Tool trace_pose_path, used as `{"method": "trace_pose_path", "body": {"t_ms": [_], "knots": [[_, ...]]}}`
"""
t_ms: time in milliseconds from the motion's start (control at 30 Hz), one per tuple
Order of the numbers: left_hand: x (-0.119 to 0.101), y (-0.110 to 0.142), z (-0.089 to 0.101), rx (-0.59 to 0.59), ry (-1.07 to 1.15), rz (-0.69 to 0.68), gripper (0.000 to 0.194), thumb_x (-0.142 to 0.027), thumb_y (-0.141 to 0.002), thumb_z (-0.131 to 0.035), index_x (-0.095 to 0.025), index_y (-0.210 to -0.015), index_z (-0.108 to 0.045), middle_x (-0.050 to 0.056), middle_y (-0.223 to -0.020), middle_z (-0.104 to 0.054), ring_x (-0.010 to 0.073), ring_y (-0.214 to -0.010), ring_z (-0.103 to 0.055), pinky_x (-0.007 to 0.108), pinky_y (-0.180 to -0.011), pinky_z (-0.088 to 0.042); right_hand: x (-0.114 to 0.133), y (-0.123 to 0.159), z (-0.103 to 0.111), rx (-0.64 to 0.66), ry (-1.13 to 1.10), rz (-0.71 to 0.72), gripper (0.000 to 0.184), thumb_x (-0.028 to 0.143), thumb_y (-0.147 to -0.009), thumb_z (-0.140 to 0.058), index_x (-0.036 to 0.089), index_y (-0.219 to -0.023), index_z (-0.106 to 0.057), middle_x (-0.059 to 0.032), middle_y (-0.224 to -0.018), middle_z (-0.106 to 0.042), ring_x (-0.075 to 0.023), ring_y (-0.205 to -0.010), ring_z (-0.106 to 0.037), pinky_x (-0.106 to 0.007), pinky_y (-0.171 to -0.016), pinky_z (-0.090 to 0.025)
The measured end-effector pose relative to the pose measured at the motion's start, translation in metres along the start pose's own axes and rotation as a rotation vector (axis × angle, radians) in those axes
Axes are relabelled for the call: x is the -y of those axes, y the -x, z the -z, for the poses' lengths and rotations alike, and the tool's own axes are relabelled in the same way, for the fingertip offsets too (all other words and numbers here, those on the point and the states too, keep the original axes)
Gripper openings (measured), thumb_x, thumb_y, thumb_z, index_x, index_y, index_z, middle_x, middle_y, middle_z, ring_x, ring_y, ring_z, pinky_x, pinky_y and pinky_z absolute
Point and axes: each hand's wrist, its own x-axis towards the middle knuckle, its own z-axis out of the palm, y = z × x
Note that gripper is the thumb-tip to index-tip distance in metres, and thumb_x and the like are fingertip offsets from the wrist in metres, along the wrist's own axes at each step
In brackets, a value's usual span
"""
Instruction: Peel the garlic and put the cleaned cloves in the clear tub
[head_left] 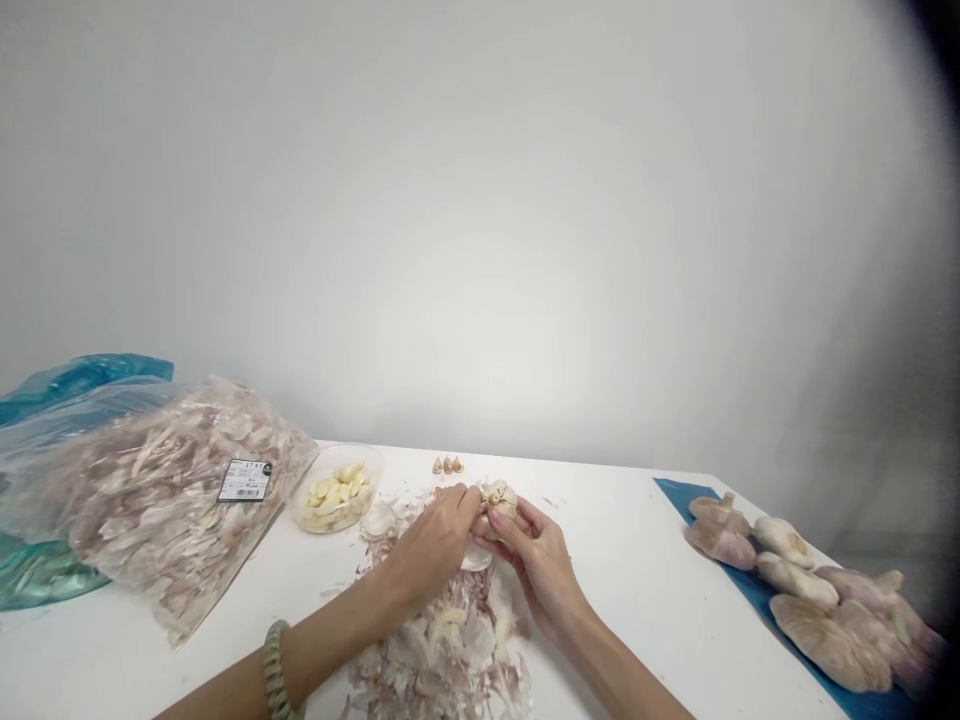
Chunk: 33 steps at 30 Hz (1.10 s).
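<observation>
Both my hands meet over the white table [637,560] around a partly peeled garlic bulb [498,495]. My left hand [439,540] curls over the bulb from the left, its fingertips pinching at the cloves. From below and the right, my right hand [536,560] cups the same bulb with fingers closed. A heap of papery garlic skins [442,650] lies under my wrists. A green bead bracelet [275,670] is on my left wrist.
A clear tub of peeled cloves [337,492] stands left of my hands. A clear bag stuffed with skins [165,490] lies at far left on teal plastic [45,580]. Three loose cloves [447,465] sit behind. Whole garlic bulbs [802,585] lie on a blue sheet [757,600] at right.
</observation>
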Motion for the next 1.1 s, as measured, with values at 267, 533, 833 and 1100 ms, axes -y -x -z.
{"method": "trace_pose_path", "body": {"t_ms": [267,533,833,1100], "knots": [[0.007,0.0,-0.004,-0.011,-0.002,-0.051,0.02,-0.013,-0.091,-0.026,-0.019,-0.079,-0.04,0.003,-0.079,-0.05,0.0149,-0.07,-0.046,0.029,-0.066,-0.039,-0.002,0.001,-0.002,-0.052,0.007,0.002,0.041,0.037,-0.064,-0.077,0.013,-0.096,-0.069,-0.0099,-0.089,-0.071,-0.0223,-0.078,-0.066,-0.031,-0.067,-0.054],[0.014,0.001,-0.005,-0.017,0.014,-0.104,0.021,-0.014,-0.091,-0.024,-0.019,-0.083,-0.043,0.003,-0.08,-0.051,0.0155,-0.072,-0.047,0.03,-0.068,-0.04,-0.002,0.002,-0.004,-0.072,0.005,-0.003,0.041,0.038,-0.061,-0.079,0.013,-0.092,-0.071,-0.0092,-0.085,-0.071,-0.0221,-0.074,-0.066,-0.031,-0.064,-0.055],[0.018,0.002,-0.002,-0.026,0.1,-0.063,0.028,-0.024,-0.094,-0.018,-0.02,-0.081,-0.043,0.002,-0.076,-0.05,0.0152,-0.068,-0.046,0.029,-0.066,-0.04,-0.001,0.004,-0.005,-0.066,0.014,0.006,0.035,0.037,-0.061,-0.079,0.015,-0.087,-0.072,-0.0056,-0.074,-0.068,-0.0188,-0.068,-0.063,-0.03,-0.064,-0.054],[0.006,0.001,0.012,-0.081,0.428,0.113,0.035,-0.038,-0.094,-0.019,-0.021,-0.077,-0.045,-0.002,-0.067,-0.047,0.0142,-0.063,-0.045,0.028,-0.064,-0.036,0.001,0.005,-0.008,-0.052,-0.02,-0.009,0.037,0.037,-0.061,-0.079,0.015,-0.089,-0.072,-0.0049,-0.075,-0.068,-0.0175,-0.068,-0.063,-0.028,-0.064,-0.053]]}}
